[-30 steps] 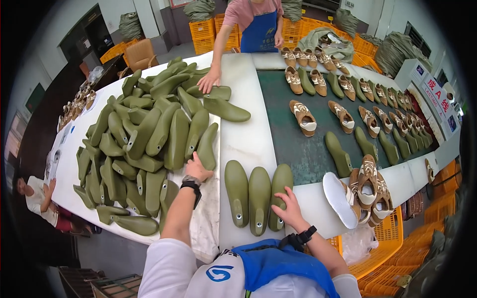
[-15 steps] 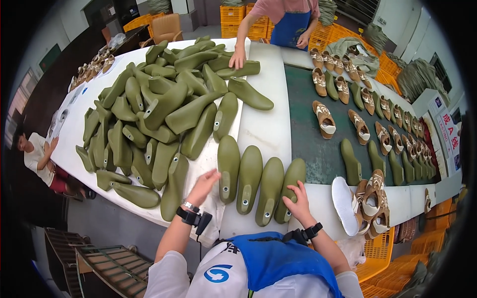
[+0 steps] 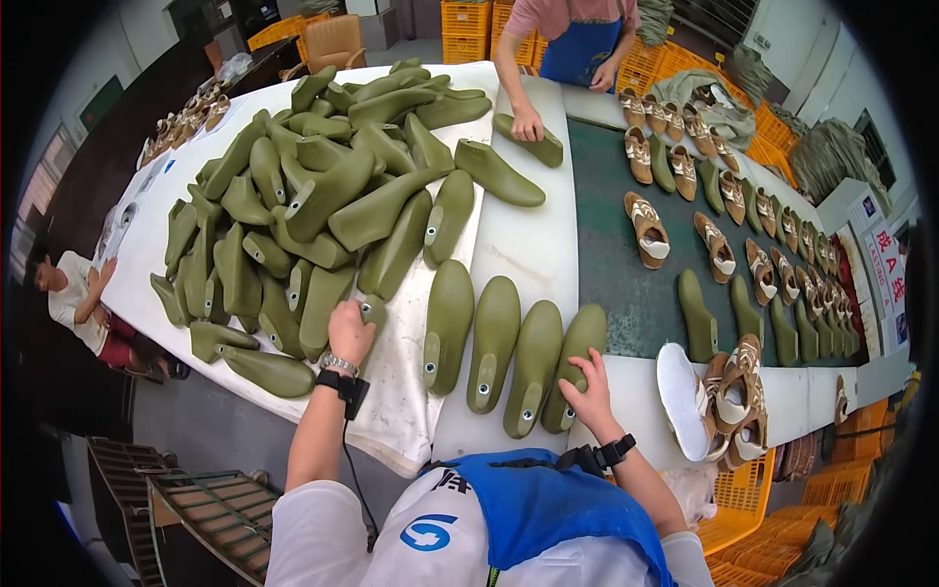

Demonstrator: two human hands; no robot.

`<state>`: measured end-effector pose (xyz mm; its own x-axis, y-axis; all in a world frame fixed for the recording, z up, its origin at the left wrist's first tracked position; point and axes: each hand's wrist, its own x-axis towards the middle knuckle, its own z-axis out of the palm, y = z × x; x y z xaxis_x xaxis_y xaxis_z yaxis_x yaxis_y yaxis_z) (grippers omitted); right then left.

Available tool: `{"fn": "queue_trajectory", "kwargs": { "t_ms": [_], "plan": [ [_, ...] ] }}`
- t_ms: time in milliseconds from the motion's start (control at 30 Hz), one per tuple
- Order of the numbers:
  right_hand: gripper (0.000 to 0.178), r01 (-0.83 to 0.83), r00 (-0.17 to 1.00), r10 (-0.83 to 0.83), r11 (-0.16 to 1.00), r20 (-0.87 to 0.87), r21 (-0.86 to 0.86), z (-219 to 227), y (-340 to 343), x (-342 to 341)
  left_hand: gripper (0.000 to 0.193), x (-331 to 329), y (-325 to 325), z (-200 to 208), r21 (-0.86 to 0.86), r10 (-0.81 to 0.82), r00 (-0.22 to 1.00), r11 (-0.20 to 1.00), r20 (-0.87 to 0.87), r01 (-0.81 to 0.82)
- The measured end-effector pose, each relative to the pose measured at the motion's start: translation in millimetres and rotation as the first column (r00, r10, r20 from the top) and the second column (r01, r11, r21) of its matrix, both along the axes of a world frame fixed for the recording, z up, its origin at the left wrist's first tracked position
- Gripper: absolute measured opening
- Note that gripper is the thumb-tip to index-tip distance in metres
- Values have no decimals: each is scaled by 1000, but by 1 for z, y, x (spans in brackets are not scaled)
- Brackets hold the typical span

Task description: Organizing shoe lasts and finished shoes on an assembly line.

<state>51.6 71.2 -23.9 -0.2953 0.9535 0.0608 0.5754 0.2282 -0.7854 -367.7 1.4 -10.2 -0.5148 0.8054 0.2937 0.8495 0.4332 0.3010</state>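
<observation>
Worktop (image 3: 533, 245): white, long, with a dark green belt strip (image 3: 611, 293) down its right side carrying finished brown-and-white shoes (image 3: 648, 230) and a few lone lasts.

Big heap of olive-green shoe lasts (image 3: 323, 205) fills the left half, piled loose and overlapping.

In front of us a row of four lasts (image 3: 509, 347) lies side by side, toes away, heel ends toward us, flanks touching or nearly so.

Step in hand, as we judge it: pulling lasts off the heap and lining them up. To do it well, take one from the heap's near edge so nothing above slides, bring it heel-first and lay it parallel to the row, tight beside its neighbour.

Our left hand (image 3: 349, 333) is curled over a last at the near edge of the heap (image 3: 370, 315), fingers wrapped down on it. It looks like a grip, though how firm we can't tell.

Our right hand (image 3: 585, 383) rests on the rightmost last of the row (image 3: 577, 357), fingers bent and loosely spread against its heel end, pressing rather than enclosing it.

Far end: another person in a blue apron, one hand (image 3: 528, 125) on a single last (image 3: 528, 140).

Near right: small stack of shoes (image 3: 734, 396) beside a white sole-shaped piece (image 3: 680, 401).
</observation>
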Motion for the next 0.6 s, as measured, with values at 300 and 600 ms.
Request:
{"fn": "queue_trajectory", "kwargs": {
  "t_ms": [300,600],
  "plan": [
    [43,-16,1000,16,1000,3,7,-1,0,0,36,49,-46,124,342,-409,830,896,380,284],
    [43,-9,1000,9,1000,20,-14,1,-1,-5,34,47,-72,82,194,-614,786,781,67,594]
  ]
}}
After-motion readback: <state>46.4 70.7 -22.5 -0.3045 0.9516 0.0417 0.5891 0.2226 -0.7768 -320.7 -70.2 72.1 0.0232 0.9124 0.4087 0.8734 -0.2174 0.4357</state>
